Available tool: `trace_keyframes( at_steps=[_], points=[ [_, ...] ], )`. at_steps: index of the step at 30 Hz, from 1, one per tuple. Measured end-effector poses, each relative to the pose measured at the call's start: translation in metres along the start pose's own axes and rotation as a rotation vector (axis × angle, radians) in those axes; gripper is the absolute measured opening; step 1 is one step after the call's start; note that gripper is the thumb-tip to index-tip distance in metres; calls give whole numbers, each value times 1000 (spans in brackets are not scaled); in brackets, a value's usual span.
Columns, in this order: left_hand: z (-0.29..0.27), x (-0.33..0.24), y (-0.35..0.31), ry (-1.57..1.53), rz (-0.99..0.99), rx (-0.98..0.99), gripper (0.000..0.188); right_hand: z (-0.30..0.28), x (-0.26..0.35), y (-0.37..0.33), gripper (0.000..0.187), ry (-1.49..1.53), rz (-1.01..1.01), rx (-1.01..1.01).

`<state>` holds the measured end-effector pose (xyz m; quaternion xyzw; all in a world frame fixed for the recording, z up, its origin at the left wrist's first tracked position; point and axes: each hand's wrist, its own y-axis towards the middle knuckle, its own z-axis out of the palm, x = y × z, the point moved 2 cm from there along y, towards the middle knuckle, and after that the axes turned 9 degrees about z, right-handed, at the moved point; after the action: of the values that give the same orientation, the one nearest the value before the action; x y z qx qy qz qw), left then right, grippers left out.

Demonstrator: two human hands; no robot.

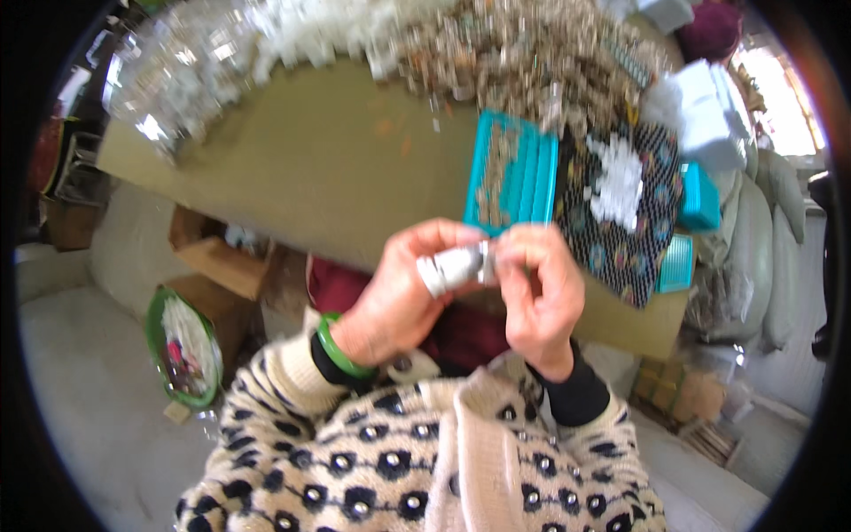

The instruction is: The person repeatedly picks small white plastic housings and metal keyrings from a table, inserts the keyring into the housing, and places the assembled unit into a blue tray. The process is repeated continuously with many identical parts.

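Both of my hands meet in front of my body, over the table's near edge. My left hand (399, 288), with a green bangle (341, 348) at its wrist, is curled around a short white and silvery tube-like piece (450, 269). Blur leaves unclear whether this piece is held or wrapped around a finger. Pinched fingers of my right hand (542, 288) touch its greyish end; any small thing between those fingertips is too blurred to name. Just beyond the hands lies a turquoise ribbed tray (537, 173), with small brownish pieces (496, 173) along its left side.
Heaps of clear, white and brownish pieces (514, 53) cover the table's (328, 160) far side. White pieces (616, 182) lie on a patterned cloth (589, 244) at right, beside turquoise containers (700, 197). A green-rimmed basket (160, 355) and cardboard box (222, 262) stand at left.
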<state>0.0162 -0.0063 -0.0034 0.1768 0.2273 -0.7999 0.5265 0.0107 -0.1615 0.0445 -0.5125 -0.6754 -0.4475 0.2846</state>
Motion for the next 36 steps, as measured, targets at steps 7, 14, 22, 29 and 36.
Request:
trace_keyframes(
  at_steps=[7, 14, 22, 29, 36],
  points=[
    [9, -6, 1, -25, -15, -9, 16, -7, 15, 13, 13, 113, 19, 68],
    [0, 3, -4, 79, 26, 1, 14, -13, 14, 7, 20, -53, -80, 91],
    [26, -2, -9, 88, -29, 42, 19, -34, 16, 9, 17, -95, -192, 145],
    [26, -21, 9, 308, 164, -65, 7, -72, -41, 7, 30, -698, -157, -12],
    [33, -36, 66, 1211, 369, -185, 23, -65, -69, 12, 6, -911, -308, -66]
  ],
)
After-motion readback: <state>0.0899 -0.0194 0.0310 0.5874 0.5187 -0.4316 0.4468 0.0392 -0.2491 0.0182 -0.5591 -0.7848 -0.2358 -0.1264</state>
